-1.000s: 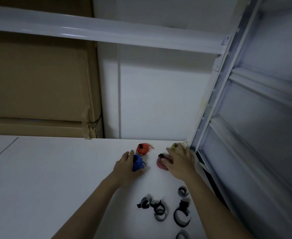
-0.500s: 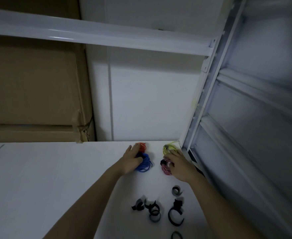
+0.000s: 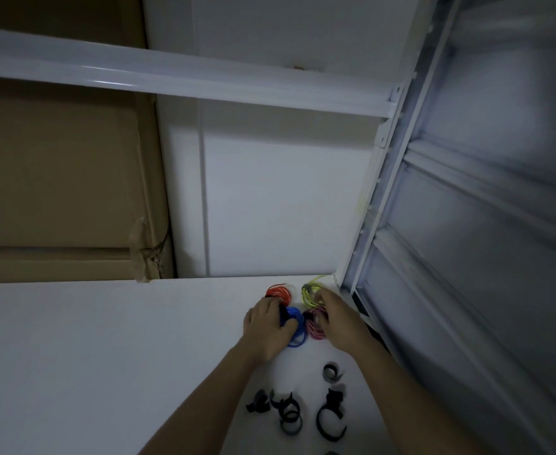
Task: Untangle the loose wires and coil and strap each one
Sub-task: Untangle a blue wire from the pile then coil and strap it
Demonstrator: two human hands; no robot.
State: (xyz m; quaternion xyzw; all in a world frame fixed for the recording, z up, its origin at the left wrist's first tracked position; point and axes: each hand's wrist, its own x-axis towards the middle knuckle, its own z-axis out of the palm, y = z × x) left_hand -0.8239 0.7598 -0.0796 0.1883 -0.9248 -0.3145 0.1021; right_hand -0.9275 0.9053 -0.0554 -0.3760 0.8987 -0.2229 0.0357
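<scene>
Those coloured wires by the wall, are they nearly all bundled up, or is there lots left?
Nearly done, it seems. Four coils sit together: orange coil, yellow coil, blue coil, pink coil. The left hand holds the blue one; the right hand rests on the pink. No loose tangle shows. Spare black straps lie nearer. Whether every coil is strapped is unclear.

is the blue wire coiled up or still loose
Coiled. The blue wire lies in a tight bundle of loops on the white table, partly under the left hand. Whether a strap binds it, cannot tell.
</scene>
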